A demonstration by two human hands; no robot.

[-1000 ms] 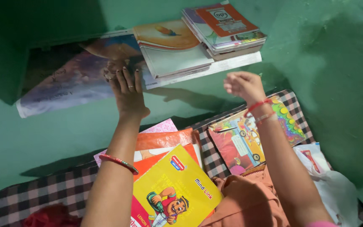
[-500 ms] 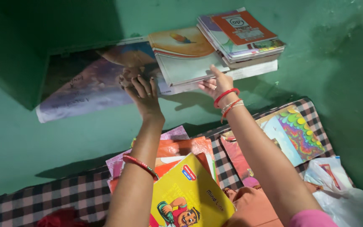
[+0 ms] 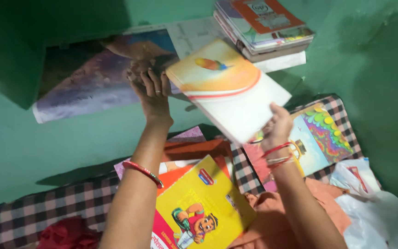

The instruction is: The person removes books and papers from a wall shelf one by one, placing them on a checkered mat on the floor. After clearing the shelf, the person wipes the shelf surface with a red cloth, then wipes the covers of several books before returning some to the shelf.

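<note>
- Since half a second ago the stack of white books point(image 3: 229, 90) has left the shelf and now hangs in the air, tilted, in front of the green wall.
- The left hand point(image 3: 153, 94) lies flat, fingers spread, on the edge of the large poster sheet point(image 3: 84, 83) on the shelf.
- Below, a yellow cartoon booklet point(image 3: 199, 207) tops a pile on the checked cloth point(image 3: 47, 212).
- The right hand point(image 3: 278, 127) grips the stack's lower corner (fingers hidden beneath).
- Far right, another book pile point(image 3: 266, 25) sits on the shelf.
</note>
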